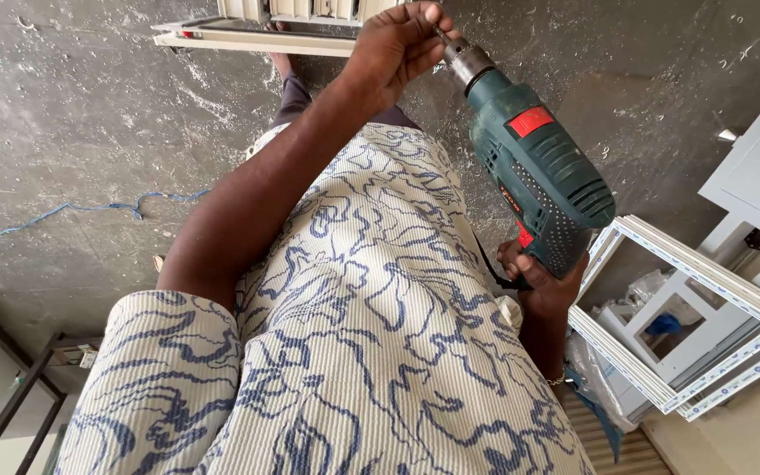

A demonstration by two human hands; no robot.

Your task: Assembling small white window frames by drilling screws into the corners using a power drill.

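Overhead, green drill (534, 167) gripped in right hand (540, 280), left hand (398, 44) pinched shut around its chuck (466, 62).

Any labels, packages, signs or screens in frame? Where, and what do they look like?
Red label: on top of the green drill, a tilted rectangle.
Protective tape: along the edges of the white frame at right, white with blue print.
Clear plastic wrap: bunched by the frame's lower edge.
No signs or screens.

Grey concrete floor (90, 105) — scuffed w/ white marks. On it: blue cord (81, 209) snaking at left, white frame section (257, 40) at top edge, white window frame (688, 308) at right — beside white profile pieces (749, 176).
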